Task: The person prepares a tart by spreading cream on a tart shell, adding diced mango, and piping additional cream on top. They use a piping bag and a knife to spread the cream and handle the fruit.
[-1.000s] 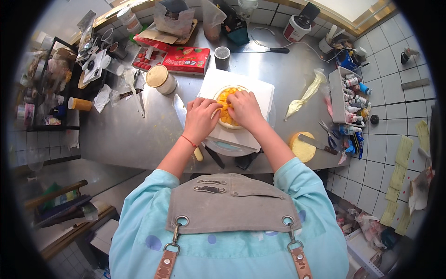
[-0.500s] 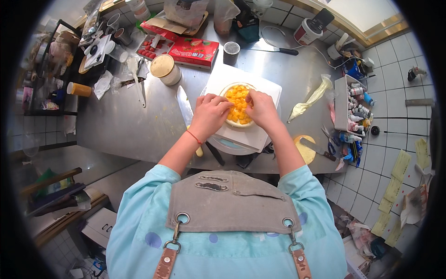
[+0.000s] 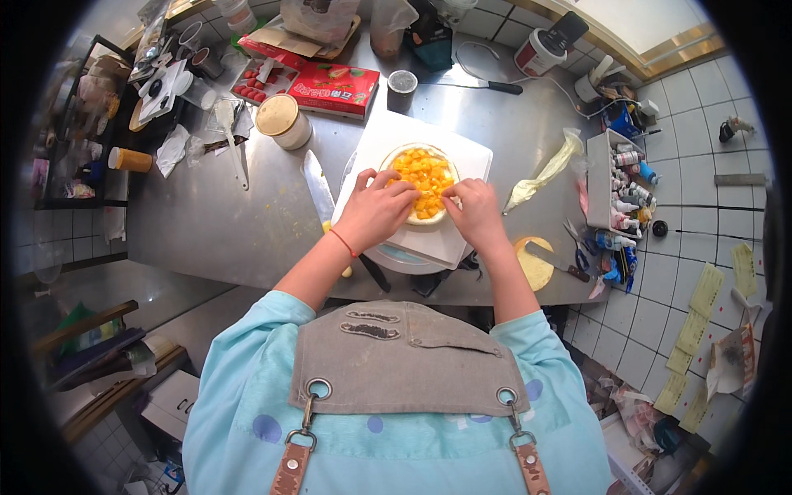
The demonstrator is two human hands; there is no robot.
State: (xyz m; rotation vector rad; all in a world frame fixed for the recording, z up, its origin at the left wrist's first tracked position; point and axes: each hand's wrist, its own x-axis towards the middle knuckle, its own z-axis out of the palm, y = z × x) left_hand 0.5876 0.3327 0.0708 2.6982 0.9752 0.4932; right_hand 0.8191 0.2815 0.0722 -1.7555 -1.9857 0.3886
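A round cake layer topped with yellow-orange fruit cubes (image 3: 426, 183) and ringed by a pale cream edge sits on a white square board (image 3: 472, 162). Under the board shows part of a round turntable (image 3: 403, 261). My left hand (image 3: 378, 208) is over the cake's left side, fingers bent together with the tips at the fruit. At the right rim, my right hand (image 3: 478, 213) has thumb and fingers pinched. What either hand's fingertips hold, if anything, is too small to make out. A broad-bladed knife or spatula (image 3: 317, 183) lies left of the board.
Behind stand a lidded jar (image 3: 283, 122), a red strawberry box (image 3: 337, 87) and a dark cup (image 3: 402, 89). A long knife (image 3: 478, 84) lies farther back. At right are a piping bag (image 3: 544, 172), a yellow cake round (image 3: 535, 268) under a knife, and a bottle bin (image 3: 601, 186).
My right hand has drawn back from over the fruit to the cake's right rim, nearer me. My left hand stays over the left side. The whole view has shifted slightly.
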